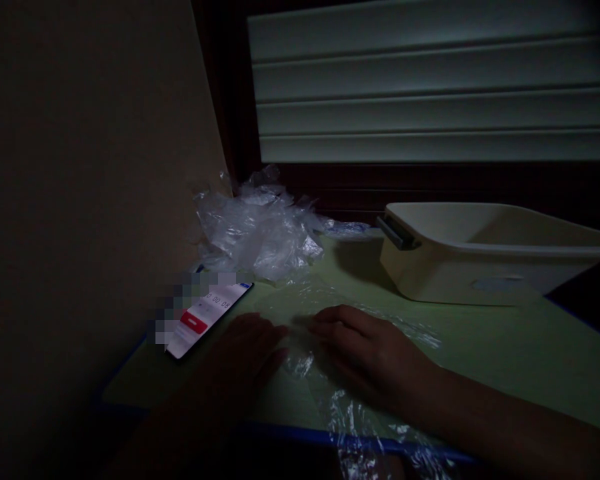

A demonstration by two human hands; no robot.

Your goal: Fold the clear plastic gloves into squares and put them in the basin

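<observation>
A thin, clear plastic bag [300, 363] is spread on the table, passing under my right hand and draping over the front edge. My left hand [253, 343], deep in shadow, is at the bag's left side with thumb and fingers on the film. From the right, my right hand [367, 350] holds the bag with its fingers curled inward, the fingertips pointing at the left hand. A narrow gap separates the two hands. The dim light hides exactly how the fingertips grip the film.
A heap of crumpled clear plastic [265, 233] lies at the back left against the wall. A phone [207, 320] with a lit timer screen rests left of my hands. At the back right stands a cream plastic bin [445, 273]. The pale green table [505, 360] has a blue edge.
</observation>
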